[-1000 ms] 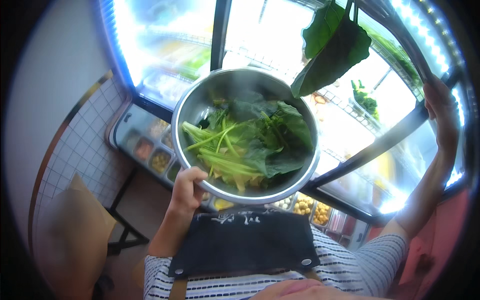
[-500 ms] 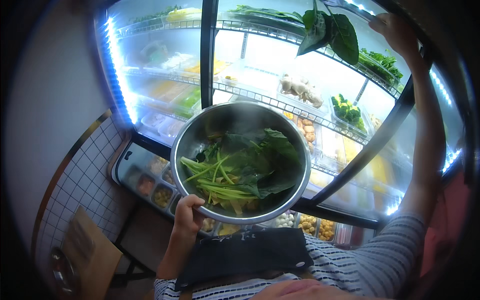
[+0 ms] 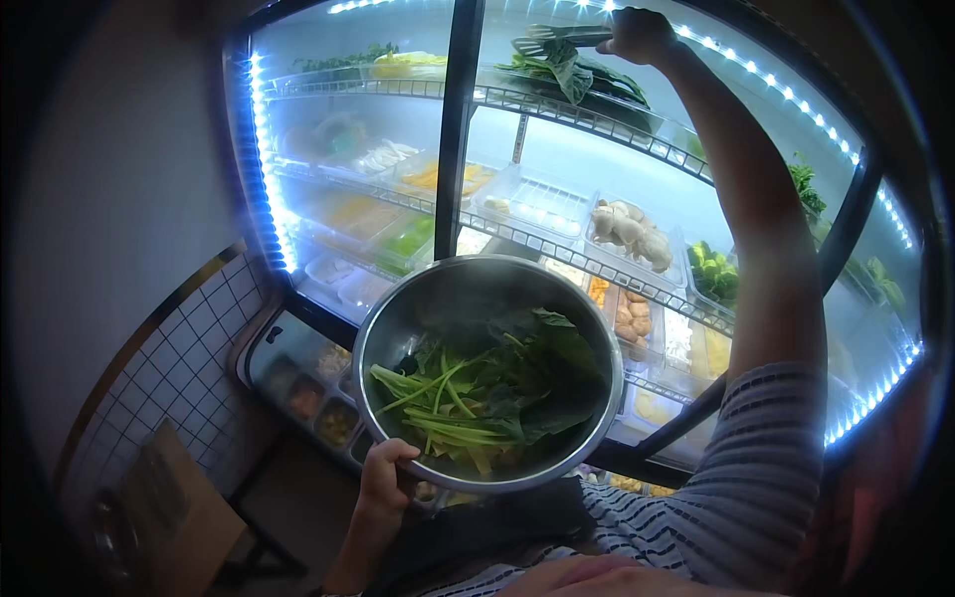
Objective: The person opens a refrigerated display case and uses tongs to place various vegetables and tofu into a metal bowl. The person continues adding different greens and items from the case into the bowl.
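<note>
Our left hand [image 3: 386, 476] grips the bowl [image 3: 487, 373] rim below the shelf [image 3: 587, 114], ready for greens; our right hand [image 3: 637, 35] clasps tongs [image 3: 562, 38] above it.

I count one steel bowl [image 3: 487, 373], one pair of tongs [image 3: 567, 36], two hands of mine, left [image 3: 386, 480] and right [image 3: 637, 32], four lit shelves in the cooler [image 3: 557, 109].

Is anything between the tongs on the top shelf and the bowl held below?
Nothing visible blocks it. The right hand holds tongs on leafy greens at the top shelf; the left hand holds the steel bowl out in front of the shelves, its top open.
</note>
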The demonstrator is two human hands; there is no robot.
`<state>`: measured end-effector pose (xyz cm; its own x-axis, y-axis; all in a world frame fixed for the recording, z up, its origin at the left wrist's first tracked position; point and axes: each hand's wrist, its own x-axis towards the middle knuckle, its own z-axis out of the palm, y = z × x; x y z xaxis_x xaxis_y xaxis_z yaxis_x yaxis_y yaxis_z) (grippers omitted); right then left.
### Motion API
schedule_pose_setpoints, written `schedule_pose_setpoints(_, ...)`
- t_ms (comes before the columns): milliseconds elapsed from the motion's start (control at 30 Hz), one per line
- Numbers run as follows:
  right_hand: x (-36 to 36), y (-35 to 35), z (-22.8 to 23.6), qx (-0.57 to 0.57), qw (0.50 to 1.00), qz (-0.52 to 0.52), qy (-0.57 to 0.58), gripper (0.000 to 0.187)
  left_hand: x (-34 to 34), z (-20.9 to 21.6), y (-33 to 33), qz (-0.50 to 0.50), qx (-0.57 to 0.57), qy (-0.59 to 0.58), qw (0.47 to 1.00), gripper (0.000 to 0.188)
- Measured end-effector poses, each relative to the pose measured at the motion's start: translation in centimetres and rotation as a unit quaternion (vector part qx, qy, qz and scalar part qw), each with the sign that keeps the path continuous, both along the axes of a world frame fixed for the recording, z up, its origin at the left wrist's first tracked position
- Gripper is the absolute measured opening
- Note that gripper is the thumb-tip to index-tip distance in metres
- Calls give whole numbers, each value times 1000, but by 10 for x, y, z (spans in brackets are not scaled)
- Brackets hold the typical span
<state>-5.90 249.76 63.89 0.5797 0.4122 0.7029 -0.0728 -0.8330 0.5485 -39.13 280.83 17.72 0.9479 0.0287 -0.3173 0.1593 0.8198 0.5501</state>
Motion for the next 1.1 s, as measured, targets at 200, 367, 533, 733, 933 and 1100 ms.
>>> schedule_pose_setpoints(200, -87, -11, 22, 224, 959, 42, 168, 46, 5, -14, 3, -27, 29, 0, 999, 30)
schedule_pose_setpoints(367, -164, 10, 5, 198, 966, -90, 141, 33, 9, -20, 13, -56, 54, -4, 997, 32)
schedule_pose_setpoints(533, -151, -5, 13, 22, 991, -102, 78, 32, 14, -23, 24, -88, 26, -54, 994, 34)
schedule_pose_setpoints(733, -116, -79, -11, 5, 996, 15, 93, 53, 13, -15, 24, -59, 1, 11, 998, 27)
schedule_pose_setpoints(933, -133, -158, -6, 151, 980, 19, 130, 67, -5, 4, 4, 1, 106, 10, 994, 30)
schedule_pose_setpoints(1100, -54, -152, -56, 178, 967, 169, 74, 63, 5, -10, -7, 41, 27, 53, 997, 1)
